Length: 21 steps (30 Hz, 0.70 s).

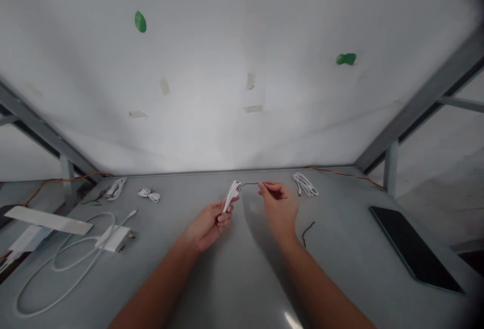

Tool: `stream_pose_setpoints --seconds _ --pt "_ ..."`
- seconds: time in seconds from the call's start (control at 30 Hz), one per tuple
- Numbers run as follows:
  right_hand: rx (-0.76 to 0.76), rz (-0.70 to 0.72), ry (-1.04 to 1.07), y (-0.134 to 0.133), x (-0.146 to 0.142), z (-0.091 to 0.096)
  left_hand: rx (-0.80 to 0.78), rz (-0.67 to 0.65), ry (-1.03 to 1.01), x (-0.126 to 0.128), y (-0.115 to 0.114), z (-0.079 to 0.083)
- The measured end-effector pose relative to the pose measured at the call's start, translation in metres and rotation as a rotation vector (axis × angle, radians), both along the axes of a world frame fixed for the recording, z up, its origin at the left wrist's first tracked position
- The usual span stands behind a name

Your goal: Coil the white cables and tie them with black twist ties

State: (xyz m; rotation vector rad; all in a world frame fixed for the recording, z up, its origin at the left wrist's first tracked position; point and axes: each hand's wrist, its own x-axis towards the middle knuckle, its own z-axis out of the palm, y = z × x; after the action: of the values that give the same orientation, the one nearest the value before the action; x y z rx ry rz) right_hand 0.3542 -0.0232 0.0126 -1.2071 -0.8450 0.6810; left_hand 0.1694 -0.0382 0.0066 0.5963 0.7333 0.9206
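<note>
Both bare forearms rise from the bottom edge of the frame and converge toward its centre. The left hand (pixel 209 223) sits just left of centre, palm turned up and inward, its fingers (pixel 225 215) curled closed. The right hand (pixel 280 207) lies just right of centre, back toward the camera, thumb and forefinger pinched together and pointing left. The hands are near each other but apart.
</note>
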Motion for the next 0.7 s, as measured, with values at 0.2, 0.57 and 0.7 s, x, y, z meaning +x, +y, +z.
stream_pose_setpoints --seconds 0.2,0.57,0.7 --pt "-0.122 0.058 0.273 0.001 -0.023 -0.021 0.022 -0.077 -0.026 0.018 -0.012 0.000" --pt "-0.150 0.334 -0.249 -0.019 -0.037 -0.033 0.311 0.397 0.465 0.003 0.009 -0.023" --pt "0.226 0.489 -0.790 -0.023 -0.029 -0.023 0.473 0.327 0.852 -0.009 0.015 -0.026"
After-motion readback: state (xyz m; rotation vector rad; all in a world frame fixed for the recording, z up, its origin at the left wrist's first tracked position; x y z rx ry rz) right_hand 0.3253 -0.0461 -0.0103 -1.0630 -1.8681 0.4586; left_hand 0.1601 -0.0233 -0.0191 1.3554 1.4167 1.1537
